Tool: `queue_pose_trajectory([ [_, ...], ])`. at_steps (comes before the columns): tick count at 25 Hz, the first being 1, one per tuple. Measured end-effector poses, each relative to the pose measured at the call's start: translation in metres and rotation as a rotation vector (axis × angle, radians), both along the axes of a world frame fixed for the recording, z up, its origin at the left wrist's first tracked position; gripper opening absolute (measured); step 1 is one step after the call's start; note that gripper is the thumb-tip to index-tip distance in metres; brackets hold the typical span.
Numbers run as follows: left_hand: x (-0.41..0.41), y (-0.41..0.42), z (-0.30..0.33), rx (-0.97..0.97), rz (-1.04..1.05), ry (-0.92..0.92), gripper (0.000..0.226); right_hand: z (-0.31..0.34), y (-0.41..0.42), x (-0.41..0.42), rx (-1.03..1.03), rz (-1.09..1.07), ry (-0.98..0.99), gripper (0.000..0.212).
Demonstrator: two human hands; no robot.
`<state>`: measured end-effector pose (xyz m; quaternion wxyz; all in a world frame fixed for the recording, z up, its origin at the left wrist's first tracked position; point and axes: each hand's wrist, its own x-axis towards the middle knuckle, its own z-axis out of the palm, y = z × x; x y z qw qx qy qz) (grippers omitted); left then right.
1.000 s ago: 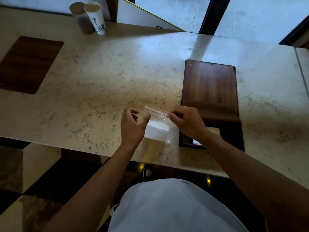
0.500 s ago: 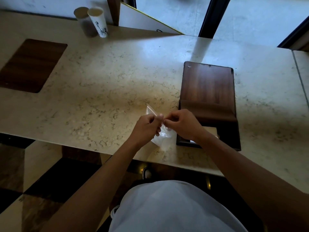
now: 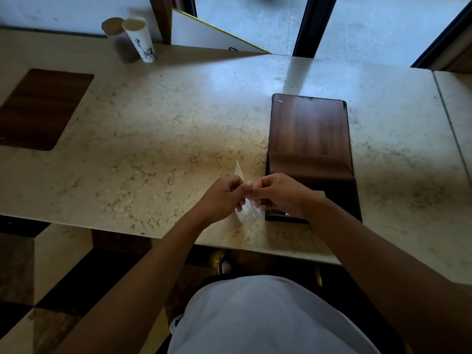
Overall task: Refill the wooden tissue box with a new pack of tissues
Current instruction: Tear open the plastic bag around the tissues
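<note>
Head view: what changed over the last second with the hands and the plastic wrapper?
Both hands, left and right, came together, folding the spread plastic wrapper between them. Both kept their grip. The wooden tissue box and paper cups stayed put.

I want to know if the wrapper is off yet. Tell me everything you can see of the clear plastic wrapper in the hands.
The wrapper is thin, clear, crinkled plastic, held upright and edge-on above the near edge of the marble counter, just left of the wooden box. The left hand and right hand pinch it between their fingertips at mid-height. One pointed corner sticks up above the fingers; the lower part hangs below, whitish. Whether tissues remain inside cannot be told.
</note>
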<state>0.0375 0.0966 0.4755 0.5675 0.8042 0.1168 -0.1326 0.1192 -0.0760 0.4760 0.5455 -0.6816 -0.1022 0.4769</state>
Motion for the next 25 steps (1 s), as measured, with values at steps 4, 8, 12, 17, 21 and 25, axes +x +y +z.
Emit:
queue_pose_trajectory([
  [4,-0.001,0.005,0.002,-0.069,-0.032,0.052,0.036,-0.005,-0.008,0.003,0.053,-0.012,0.188,0.007],
  [8,0.002,0.005,0.005,-0.117,-0.029,0.098,0.028,-0.011,-0.009,0.003,0.132,-0.051,0.296,0.010],
  [12,0.003,0.005,0.007,-0.101,-0.053,0.103,0.024,-0.011,-0.004,0.000,0.020,0.014,0.124,0.012],
  [17,0.005,0.004,0.005,-0.055,-0.082,0.083,0.030,0.003,0.009,0.001,-0.212,0.345,-0.575,0.029],
  [21,0.007,0.002,0.003,-0.079,-0.059,0.053,0.033,0.003,0.013,-0.001,-0.176,0.321,-0.660,0.030],
  [25,0.006,0.000,0.002,-0.063,-0.044,0.033,0.035,-0.004,0.010,-0.005,-0.154,0.248,-0.653,0.031],
])
